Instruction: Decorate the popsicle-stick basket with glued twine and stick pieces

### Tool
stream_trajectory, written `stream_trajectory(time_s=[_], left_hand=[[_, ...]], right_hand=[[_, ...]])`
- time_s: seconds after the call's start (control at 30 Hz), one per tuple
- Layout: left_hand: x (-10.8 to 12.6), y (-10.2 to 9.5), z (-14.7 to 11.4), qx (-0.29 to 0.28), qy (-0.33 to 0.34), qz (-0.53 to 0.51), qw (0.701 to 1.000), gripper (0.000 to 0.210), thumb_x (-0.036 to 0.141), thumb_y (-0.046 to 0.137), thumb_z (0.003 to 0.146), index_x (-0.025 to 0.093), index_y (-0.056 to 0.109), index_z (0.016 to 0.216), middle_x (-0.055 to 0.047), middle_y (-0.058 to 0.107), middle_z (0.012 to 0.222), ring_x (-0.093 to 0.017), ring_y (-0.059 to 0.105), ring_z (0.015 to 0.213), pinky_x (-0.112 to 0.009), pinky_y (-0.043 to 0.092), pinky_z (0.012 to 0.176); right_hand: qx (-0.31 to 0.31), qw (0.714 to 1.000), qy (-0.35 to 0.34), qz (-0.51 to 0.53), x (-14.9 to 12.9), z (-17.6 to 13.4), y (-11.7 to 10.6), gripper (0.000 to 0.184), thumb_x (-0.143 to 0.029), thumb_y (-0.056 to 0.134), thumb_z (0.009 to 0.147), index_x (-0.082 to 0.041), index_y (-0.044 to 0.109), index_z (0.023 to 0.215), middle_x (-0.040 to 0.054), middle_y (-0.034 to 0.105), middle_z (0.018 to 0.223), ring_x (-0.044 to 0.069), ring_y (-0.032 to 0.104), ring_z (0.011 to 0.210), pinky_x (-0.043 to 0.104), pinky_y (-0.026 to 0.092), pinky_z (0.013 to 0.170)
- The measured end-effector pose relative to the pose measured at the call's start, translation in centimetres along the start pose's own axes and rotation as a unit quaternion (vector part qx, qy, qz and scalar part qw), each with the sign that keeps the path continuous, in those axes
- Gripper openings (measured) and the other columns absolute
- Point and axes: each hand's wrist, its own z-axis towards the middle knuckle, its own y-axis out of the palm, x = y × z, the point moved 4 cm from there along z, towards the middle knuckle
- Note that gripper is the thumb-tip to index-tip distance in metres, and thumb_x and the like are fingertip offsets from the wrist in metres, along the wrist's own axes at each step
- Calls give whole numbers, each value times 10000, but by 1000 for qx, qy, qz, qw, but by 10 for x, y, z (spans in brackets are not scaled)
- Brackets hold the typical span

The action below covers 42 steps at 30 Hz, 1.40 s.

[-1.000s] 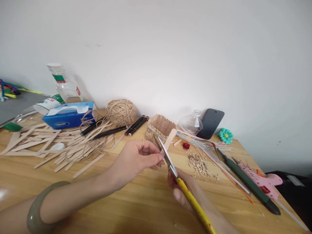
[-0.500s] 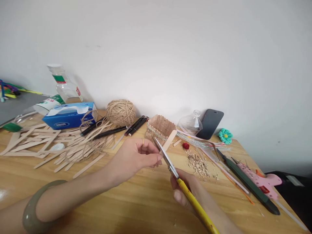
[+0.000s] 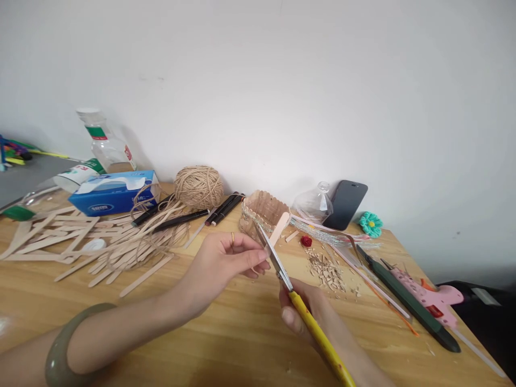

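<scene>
Between the thumb and fingers of my left hand (image 3: pixel 234 259) is a wooden craft stick (image 3: pixel 279 228), its rounded end pointing up and to the right. My right hand (image 3: pixel 308 312) grips scissors (image 3: pixel 278 263) with yellow handles. Their metal blades lie across the stick close to my left fingertips; whether they are fully closed on it I cannot tell. Just beyond the blades stands a small basket of craft sticks (image 3: pixel 268 207) with silvery trim. To the right of it lie a red rose (image 3: pixel 306 241) and a scatter of wood chips (image 3: pixel 327 273).
Loose craft sticks (image 3: pixel 52 236), a blue tissue box (image 3: pixel 115 196), a twine ball (image 3: pixel 199 187) and black markers (image 3: pixel 226 208) lie left and behind. Rightward are a phone (image 3: pixel 345 204), a teal flower (image 3: pixel 370 224), a dark green tool (image 3: pixel 411 301) and a pink glue gun (image 3: pixel 427 295).
The view has shifted slightly. Both hands keep their holds, and the scissors stay across the craft stick, of which a little less shows past the blades.
</scene>
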Motion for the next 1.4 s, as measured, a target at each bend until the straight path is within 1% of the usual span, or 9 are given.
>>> stream_trajectory(time_s=[0.13,0.3,0.47,0.6,0.8,0.93,1.03,1.2,1.4], left_hand=[[1,0,0,-1,-5,25,1000,105,225,715,661,154,660,606,7,682,572,-115,615,575,-237,510,612],[5,2,0,-22,-12,46,999,79,188,695,642,152,652,586,9,673,562,-109,597,556,-242,508,605],[12,0,-1,-29,-22,70,997,83,171,687,632,148,640,568,14,657,542,-106,590,551,-235,505,600],[12,0,1,-33,-28,82,996,78,164,688,631,147,639,572,19,655,543,-102,591,550,-229,502,599],[3,-2,5,-31,-49,77,995,75,185,676,667,153,644,607,26,662,558,-103,608,568,-227,494,612],[-3,-5,7,-27,-75,83,993,67,193,677,673,147,659,628,15,673,578,-116,622,590,-239,494,629],[-9,-6,12,-41,-96,85,991,83,208,683,678,145,667,627,9,682,597,-112,621,594,-232,490,629],[-19,-9,19,-52,-137,76,986,110,211,707,666,140,653,602,2,690,604,-95,614,576,-211,484,620],[-23,-10,20,-54,-143,74,985,119,232,720,655,134,664,618,-11,698,615,-101,620,586,-217,480,626]], right_hand=[[-35,999,8,15,3,0,2,584,-783,408,732,-199,427,746,-13,394,681,140,342,620,262,281,545],[-24,999,21,9,-6,-2,0,571,-770,453,713,-217,483,853,28,475,777,196,435,727,301,380,641],[-32,999,10,-2,-9,-2,-1,596,-802,416,706,-206,417,717,-16,391,674,139,338,612,261,305,546],[-24,999,12,-25,-8,0,-3,588,-792,407,725,-206,384,685,-40,347,631,116,287,573,252,246,517],[-10,996,61,-56,-5,-1,-5,528,-710,494,744,-204,368,660,-44,336,637,120,300,596,255,261,539],[-20,995,72,-60,-3,0,-6,452,-627,484,797,-194,395,700,-29,350,691,134,310,646,265,287,581],[-26,995,73,-65,-2,3,-8,429,-607,480,805,-192,408,721,-14,375,726,148,330,681,275,301,608],[-38,990,103,-89,6,6,-8,465,-626,518,775,-201,366,666,-28,343,687,133,306,637,261,260,560],[-59,990,97,-78,8,6,-8,402,-559,463,836,-196,381,686,-23,335,699,128,296,639,256,246,549]])
